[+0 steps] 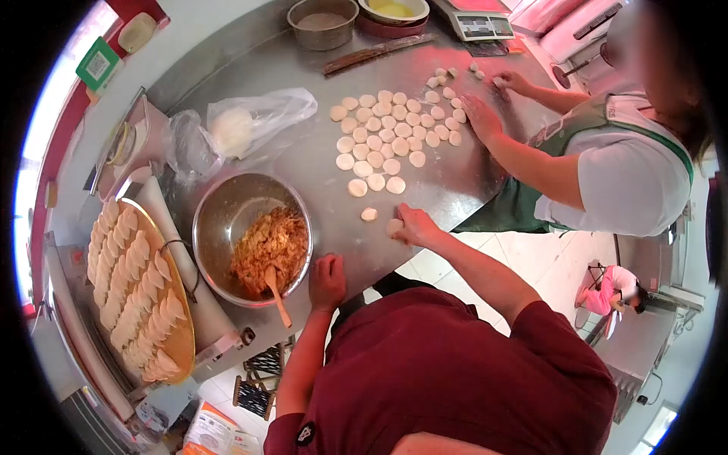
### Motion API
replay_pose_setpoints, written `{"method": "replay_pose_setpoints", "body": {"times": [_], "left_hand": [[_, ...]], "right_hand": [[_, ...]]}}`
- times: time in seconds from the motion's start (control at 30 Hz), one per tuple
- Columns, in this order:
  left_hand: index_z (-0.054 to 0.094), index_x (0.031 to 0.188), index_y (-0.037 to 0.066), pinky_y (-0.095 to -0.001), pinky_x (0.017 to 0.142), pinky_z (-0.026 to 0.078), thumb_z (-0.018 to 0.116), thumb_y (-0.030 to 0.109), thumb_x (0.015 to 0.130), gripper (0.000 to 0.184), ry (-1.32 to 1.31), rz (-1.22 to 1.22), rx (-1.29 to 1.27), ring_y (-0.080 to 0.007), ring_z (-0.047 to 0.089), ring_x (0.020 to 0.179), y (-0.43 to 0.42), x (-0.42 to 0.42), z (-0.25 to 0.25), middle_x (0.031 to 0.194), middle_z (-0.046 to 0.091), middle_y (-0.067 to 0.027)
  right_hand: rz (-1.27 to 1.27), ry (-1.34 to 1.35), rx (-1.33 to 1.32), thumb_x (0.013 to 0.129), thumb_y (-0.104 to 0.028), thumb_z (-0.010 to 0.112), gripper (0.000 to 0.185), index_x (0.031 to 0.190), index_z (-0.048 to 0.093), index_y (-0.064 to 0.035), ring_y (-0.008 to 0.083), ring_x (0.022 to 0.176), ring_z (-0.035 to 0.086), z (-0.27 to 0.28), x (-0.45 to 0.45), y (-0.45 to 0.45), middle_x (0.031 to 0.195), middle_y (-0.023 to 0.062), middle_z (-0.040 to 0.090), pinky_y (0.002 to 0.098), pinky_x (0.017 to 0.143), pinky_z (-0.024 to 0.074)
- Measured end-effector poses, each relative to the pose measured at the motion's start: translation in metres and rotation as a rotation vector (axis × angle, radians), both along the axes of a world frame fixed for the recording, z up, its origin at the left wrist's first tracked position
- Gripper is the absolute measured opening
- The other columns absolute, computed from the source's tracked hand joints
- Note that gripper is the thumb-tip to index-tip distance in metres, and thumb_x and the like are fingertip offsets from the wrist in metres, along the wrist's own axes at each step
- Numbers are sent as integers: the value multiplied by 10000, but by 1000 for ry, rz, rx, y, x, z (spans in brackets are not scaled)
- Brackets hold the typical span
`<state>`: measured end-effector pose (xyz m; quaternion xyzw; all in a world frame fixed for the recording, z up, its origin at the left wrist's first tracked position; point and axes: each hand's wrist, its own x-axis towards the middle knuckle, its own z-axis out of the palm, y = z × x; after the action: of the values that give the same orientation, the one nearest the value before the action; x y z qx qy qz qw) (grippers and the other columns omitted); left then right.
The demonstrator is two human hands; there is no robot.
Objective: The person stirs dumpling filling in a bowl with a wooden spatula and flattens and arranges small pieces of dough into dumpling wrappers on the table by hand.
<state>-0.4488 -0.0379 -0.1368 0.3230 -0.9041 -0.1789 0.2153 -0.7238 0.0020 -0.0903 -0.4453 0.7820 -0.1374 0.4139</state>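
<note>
My right hand [415, 226] pinches the edge of a flat dough wrapper [394, 227] at the front of the steel table. Just beside it lies one more dough piece [369, 214]. Beyond these, many round dough wrappers [375, 142] are spread out on the metal. My left hand [327, 282] rests as a closed fist at the table edge, with nothing visible in it. To its left stands a large steel bowl [203, 254] of orange-brown filling [267, 244]. A wooden spatula [277, 296] leans in the filling, its handle over the rim near my left hand.
A round tray [184, 334] of shaped dumplings stands far left. Plastic-bagged dough [231, 130] lies behind the bowl. Across the table a co-worker [629, 167] handles small dough lumps. Wooden sticks [379, 53], a metal pot [322, 26] and a scale [481, 26] line the back.
</note>
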Motion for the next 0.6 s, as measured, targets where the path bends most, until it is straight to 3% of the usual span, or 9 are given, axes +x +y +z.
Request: {"method": "replay_pose_setpoints", "body": {"times": [0.07,0.17,0.27,0.37,0.47,0.53,0.6], "left_hand": [[562,1019,45,-411,796,427,545,51,769,250,4,-8,-24,-309,509,922,1,1,0,989,522,-117],[549,1022,62,-389,765,438,543,68,783,239,-25,13,-70,-276,522,904,-1,-1,0,983,517,-86],[549,1014,57,-387,758,441,539,67,776,238,-45,-10,-46,-278,523,907,0,-1,6,995,513,-87],[550,1001,60,-390,754,440,541,65,775,226,-26,-14,-82,-275,521,893,-1,0,2,990,511,-88],[549,991,58,-399,747,438,542,61,773,217,-16,4,-53,-278,518,879,0,2,-8,992,506,-89],[548,992,55,-402,744,436,544,60,773,219,-17,6,-81,-284,515,875,0,1,-4,994,505,-90],[547,997,53,-404,744,435,545,60,773,225,-5,-1,-86,-289,513,874,1,-1,-3,998,505,-91]], "right_hand": [[-90,-254,68,735,-242,690,363,930,476,-24,255,791,617,2,7,-5,835,126,591,387,703,483],[80,221,-361,721,-192,692,327,913,478,-37,251,776,603,2,20,-18,898,150,566,388,659,486],[341,328,-662,735,-185,671,337,973,488,-33,227,781,587,-7,36,-34,892,123,533,358,627,483],[-478,-704,-167,737,-157,658,357,1044,520,-37,223,782,586,-27,42,-48,857,115,526,357,623,493],[-264,-206,-463,801,-158,628,321,1080,552,-19,163,674,600,-44,6,-19,829,56,527,304,531,487],[-733,-654,-286,851,-142,577,255,1072,582,-16,171,628,600,-23,-16,7,834,59,524,300,472,477],[-645,-430,-206,877,-153,550,229,1065,598,-31,169,623,600,-10,-36,21,869,57,528,308,462,477]]}}
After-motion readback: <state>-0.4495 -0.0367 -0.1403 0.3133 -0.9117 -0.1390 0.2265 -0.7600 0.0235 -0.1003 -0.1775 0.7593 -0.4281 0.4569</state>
